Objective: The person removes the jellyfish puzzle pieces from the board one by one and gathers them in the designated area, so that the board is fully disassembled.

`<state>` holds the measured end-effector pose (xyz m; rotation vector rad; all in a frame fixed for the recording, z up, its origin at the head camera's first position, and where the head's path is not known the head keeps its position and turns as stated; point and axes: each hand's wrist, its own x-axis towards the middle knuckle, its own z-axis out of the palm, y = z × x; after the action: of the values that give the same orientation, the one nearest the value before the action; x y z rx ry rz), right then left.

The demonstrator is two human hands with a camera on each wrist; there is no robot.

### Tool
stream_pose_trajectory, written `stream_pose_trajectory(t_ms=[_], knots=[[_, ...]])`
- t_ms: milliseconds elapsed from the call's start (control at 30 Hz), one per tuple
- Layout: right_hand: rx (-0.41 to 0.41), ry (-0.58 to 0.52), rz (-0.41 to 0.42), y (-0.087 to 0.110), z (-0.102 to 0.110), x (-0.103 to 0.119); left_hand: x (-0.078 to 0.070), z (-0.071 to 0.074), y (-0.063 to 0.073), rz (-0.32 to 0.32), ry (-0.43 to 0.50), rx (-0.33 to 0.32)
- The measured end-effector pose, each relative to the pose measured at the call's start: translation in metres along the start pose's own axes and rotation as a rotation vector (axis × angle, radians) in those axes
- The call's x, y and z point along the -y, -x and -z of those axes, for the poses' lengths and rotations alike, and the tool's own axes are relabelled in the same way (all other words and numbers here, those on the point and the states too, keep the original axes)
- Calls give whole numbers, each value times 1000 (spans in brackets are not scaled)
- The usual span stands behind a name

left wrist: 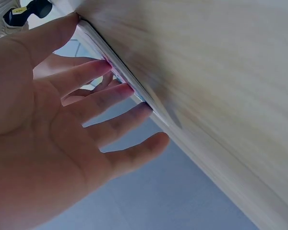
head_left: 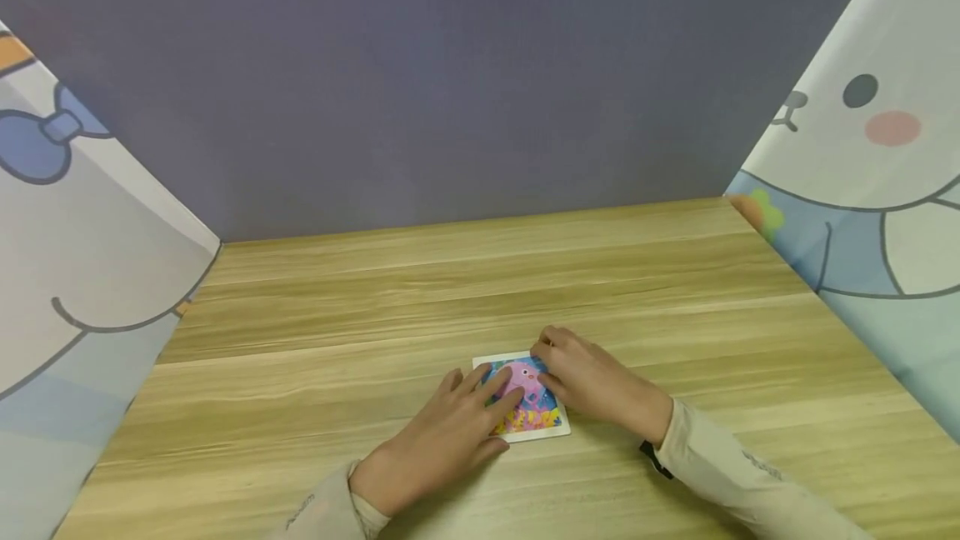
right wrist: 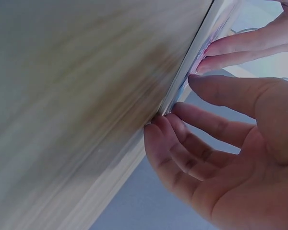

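Observation:
A small square picture board (head_left: 528, 421) with a white border lies flat on the table; a pink cartoon sea creature on blue shows on it. My left hand (head_left: 446, 432) rests on its left part, fingers nearly straight, fingertips touching the face. In the left wrist view the thumb (left wrist: 62, 29) meets the board's near edge. At the far right corner my right hand (head_left: 596, 377) has bent fingers against the edge, while its thumb (right wrist: 216, 91) touches the face. The hands cover part of the picture. Whether any piece is loose cannot be told.
The wood-grain table (head_left: 337, 307) extends around the board. A plain grey panel (head_left: 465, 90) stands along the back. Cartoon-printed panels rise on the left (head_left: 97, 215) and the right (head_left: 862, 157). A dark strap (head_left: 656, 458) shows by the right wrist.

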<state>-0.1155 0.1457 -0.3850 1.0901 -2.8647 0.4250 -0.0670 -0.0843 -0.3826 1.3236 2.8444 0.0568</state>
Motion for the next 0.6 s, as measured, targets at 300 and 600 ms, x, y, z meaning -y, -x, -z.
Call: stream_pose_trajectory(t_ms=[300,600], knots=[[-4,-29,-15,0,-1,-1,0,-4,-1,-11,-52,-35],[-11,-75,-31,-1,2,-3,-2,-2,-1,19,-22,17]])
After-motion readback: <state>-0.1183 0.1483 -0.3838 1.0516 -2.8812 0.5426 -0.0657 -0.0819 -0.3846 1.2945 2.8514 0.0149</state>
